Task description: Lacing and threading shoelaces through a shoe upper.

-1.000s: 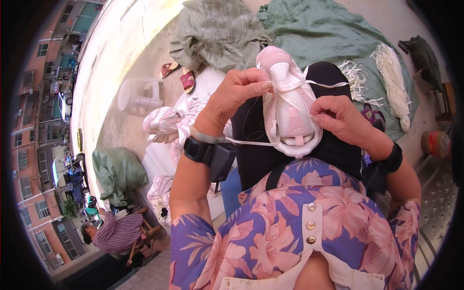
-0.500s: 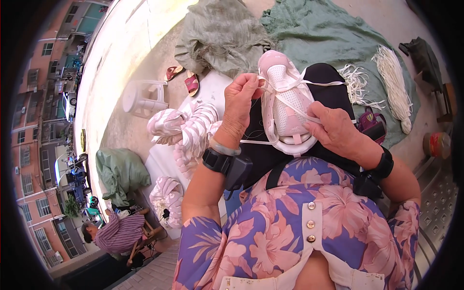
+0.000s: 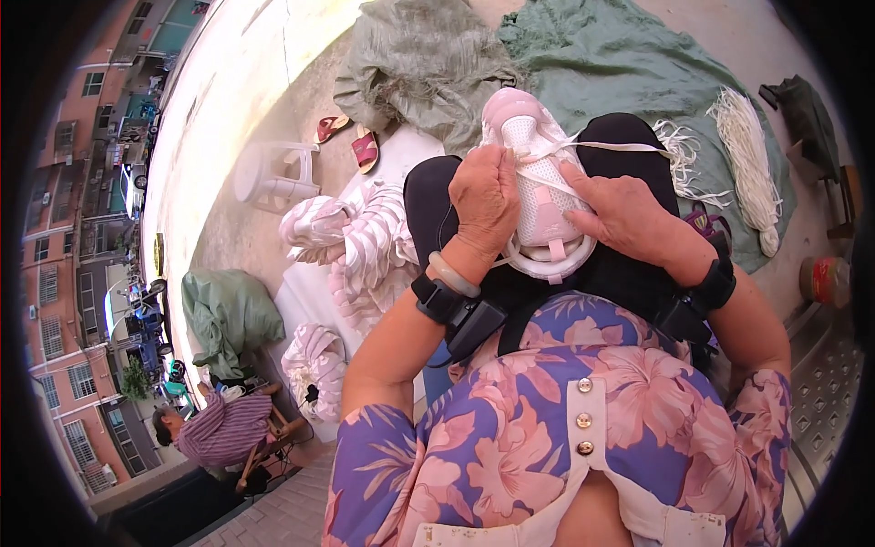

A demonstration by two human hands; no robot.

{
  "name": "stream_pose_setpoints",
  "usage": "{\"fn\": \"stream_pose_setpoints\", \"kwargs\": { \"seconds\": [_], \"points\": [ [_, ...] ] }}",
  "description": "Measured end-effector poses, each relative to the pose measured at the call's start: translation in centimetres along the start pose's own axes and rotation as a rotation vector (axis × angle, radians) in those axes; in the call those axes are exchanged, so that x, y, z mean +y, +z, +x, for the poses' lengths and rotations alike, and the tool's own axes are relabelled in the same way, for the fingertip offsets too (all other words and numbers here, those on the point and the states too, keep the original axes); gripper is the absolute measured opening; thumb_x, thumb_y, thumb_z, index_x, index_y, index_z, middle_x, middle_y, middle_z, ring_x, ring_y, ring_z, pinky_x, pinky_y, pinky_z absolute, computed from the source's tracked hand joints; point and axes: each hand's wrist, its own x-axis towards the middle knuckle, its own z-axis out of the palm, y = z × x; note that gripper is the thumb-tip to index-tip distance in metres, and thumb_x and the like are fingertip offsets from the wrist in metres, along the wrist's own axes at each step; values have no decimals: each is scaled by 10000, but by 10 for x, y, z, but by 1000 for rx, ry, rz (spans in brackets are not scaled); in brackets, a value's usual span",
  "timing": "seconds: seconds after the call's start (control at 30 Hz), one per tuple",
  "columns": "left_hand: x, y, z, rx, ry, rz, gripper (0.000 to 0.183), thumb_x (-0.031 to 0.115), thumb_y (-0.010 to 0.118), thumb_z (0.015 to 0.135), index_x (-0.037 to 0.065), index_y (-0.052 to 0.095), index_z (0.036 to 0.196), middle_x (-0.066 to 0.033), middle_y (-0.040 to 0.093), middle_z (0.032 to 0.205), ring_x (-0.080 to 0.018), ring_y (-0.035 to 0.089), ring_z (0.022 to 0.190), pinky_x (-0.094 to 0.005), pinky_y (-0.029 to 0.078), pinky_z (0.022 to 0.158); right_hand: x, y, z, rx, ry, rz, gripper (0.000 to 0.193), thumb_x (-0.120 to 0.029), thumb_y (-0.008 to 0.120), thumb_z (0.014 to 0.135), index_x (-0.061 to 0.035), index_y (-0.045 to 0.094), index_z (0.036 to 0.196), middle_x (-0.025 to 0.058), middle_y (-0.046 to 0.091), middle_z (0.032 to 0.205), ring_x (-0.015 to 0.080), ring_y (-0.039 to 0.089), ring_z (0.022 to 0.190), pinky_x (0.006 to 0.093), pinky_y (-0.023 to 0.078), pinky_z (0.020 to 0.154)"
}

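Left hand (image 3: pixel 486 196) clenched on white lace (image 3: pixel 629 147) at pink-white shoe (image 3: pixel 547 219); right hand (image 3: pixel 633 219) alongside, thumb spread (grip: cannot tell).

Pink/wht sneaker (image 3: pixel 545 225) w/ perf'd panels, top side up on lap (image 3: pixel 625 130), toe pointing away, wht lace (image 3: pixel 629 147) across it, untied, trailing R.

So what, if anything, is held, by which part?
Left hand: closed at the left of the shoe, contents hidden. Right hand: on its right side, hold unclear.
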Motion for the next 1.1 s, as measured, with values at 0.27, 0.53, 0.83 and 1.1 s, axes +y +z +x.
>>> {"fn": "stream_pose_setpoints", "kwargs": {
  "seconds": [0.27,0.53,0.83,1.1],
  "points": [
    [8,-10,13,-12,74,-196,102,99,614,822,-2,602,827,-145,577,739,-289,558,641,-351,450,595,-1,6,-7,100,38,64,515,-269,584,816,-14,429,1236,180,605,747,356,603,689,444,454,600],
    [-21,-36,30,-354,-711,-893,137,147,648,844,34,645,922,-6,617,764,-76,565,644,-213,474,594,-3,-13,-9,193,146,540,135,-135,621,808,-1,631,825,133,570,617,202,574,541,293,431,530],
    [-26,-34,45,-258,146,-42,125,57,623,834,0,653,941,-32,640,780,-83,572,656,-208,459,591,4,-13,-7,229,-76,413,110,-89,605,779,-12,624,854,158,601,710,315,603,648,335,472,576],
    [3,-28,47,-263,-576,-766,102,70,602,832,-4,664,866,-54,660,788,-96,595,694,-222,452,596,-4,-13,-4,240,-184,312,93,-91,611,764,-26,608,831,143,598,730,324,598,669,367,472,575]
  ]
}}
